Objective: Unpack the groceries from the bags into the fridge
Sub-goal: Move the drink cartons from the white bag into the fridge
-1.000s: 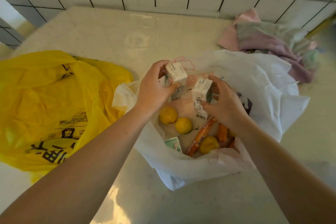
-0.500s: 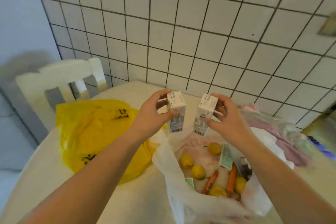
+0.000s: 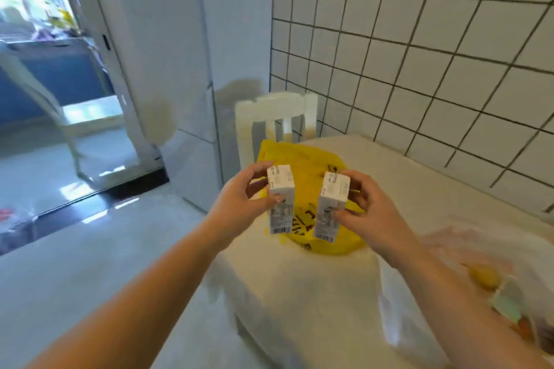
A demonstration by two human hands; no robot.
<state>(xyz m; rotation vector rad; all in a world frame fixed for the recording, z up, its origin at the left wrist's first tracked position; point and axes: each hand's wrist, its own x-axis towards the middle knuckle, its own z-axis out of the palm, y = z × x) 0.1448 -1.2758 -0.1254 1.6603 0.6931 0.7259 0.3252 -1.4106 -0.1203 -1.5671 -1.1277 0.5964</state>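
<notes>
Each hand pinches 1 upright carton, left hand [image 3: 236,207] on the left carton [image 3: 280,199], right hand [image 3: 370,213] on the right carton [image 3: 331,207]; advise level carriage left toward the fridge [image 3: 180,69], freeing 1 hand for the door.

White square-tiled wall [image 3: 419,69] with dark grout on the right. Pale plain wall [image 3: 168,39] to its left. White slatted chair [image 3: 274,117] behind the cream desk [image 3: 314,287]. Glossy light floor [image 3: 60,263]; bright daylight through the doorway [image 3: 45,69] at left.
</notes>
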